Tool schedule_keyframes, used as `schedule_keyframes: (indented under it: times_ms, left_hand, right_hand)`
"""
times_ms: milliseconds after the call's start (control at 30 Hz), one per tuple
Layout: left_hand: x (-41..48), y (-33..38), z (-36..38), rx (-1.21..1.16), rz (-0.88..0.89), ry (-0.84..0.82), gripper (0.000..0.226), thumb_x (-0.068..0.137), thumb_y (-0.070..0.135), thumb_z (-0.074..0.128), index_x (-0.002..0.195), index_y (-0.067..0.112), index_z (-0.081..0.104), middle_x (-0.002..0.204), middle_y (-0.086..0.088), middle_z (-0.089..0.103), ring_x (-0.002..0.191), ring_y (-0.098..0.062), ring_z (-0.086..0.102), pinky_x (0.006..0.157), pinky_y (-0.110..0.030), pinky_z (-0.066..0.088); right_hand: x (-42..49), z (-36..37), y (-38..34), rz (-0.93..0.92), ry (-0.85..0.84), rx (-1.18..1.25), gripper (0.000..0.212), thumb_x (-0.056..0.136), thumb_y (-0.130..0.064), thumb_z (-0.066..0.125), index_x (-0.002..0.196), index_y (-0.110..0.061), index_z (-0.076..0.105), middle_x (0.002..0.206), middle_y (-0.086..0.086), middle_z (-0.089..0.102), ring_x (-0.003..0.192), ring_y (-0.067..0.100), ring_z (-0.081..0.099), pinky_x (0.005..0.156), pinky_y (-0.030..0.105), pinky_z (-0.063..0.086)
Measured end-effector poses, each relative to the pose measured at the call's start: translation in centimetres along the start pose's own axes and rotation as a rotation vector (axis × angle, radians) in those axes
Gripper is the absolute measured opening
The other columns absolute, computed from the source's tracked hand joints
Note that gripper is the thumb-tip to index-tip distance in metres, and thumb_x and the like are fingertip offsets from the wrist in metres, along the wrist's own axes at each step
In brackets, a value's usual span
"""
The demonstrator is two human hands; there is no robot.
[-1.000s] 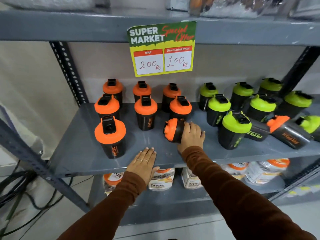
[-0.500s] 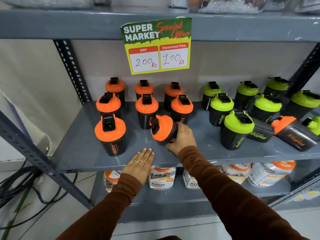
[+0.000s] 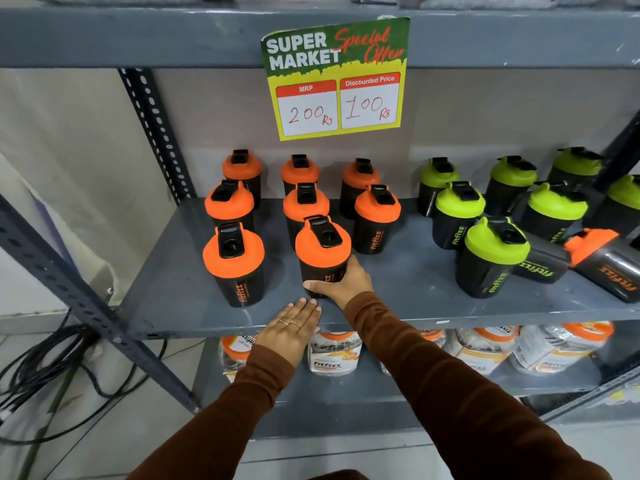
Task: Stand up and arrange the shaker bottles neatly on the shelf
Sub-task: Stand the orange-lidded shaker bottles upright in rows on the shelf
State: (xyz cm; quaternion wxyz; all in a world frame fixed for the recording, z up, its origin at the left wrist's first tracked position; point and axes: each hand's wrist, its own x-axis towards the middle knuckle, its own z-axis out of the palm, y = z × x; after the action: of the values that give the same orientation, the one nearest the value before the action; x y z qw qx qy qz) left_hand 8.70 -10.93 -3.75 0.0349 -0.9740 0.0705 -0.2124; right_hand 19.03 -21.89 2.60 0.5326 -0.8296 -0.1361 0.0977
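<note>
Even soft light, edges warped.

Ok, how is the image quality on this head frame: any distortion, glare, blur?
Head view: wide-angle bending shows in the upper shelf edge and the slanting left upright; light is soft and even, with faint sheen on the shelf; the price sign and the bottle held by the right hand are sharp; the fallen orange-lid bottle at the right edge looks stretched and slightly soft.
</note>
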Motion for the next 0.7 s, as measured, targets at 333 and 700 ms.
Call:
schedule_keyframes:
  times_ms: [333, 700]
  left_hand:
    - [0.5, 3.3, 0.7, -0.027, 0.009, 0.090, 0.030, 0.092, 0.014, 0.032, 0.116, 0.003, 0.045, 0.110, -0.016, 0.067, 0.101, -0.027, 0.064, 0.106, -0.033, 0.020]
    - [9.1, 16.7, 2.2, -0.131, -0.146, -0.174, 0.061, 0.097, 0.041, 0.014, 0.106, 0.002, 0.060, 0.103, -0.014, 0.070, 0.093, -0.029, 0.067, 0.093, -0.034, 0.036]
  right_hand:
    - [-2.1, -3.2, 3.5, -0.200, 0.021, 0.099, 0.065, 0.066, -0.003, 0.079, 0.124, -0.002, 0.049, 0.119, 0.011, 0.060, 0.104, 0.013, 0.053, 0.096, 0.026, 0.042]
    - [-4.6, -21.2, 10.8, -0.441, 0.497, -0.441, 0.029, 0.067, -0.036, 0.043, 0.044, -0.022, 0.032, 0.035, 0.011, 0.046, 0.036, 0.029, 0.050, 0.044, 0.032, 0.031]
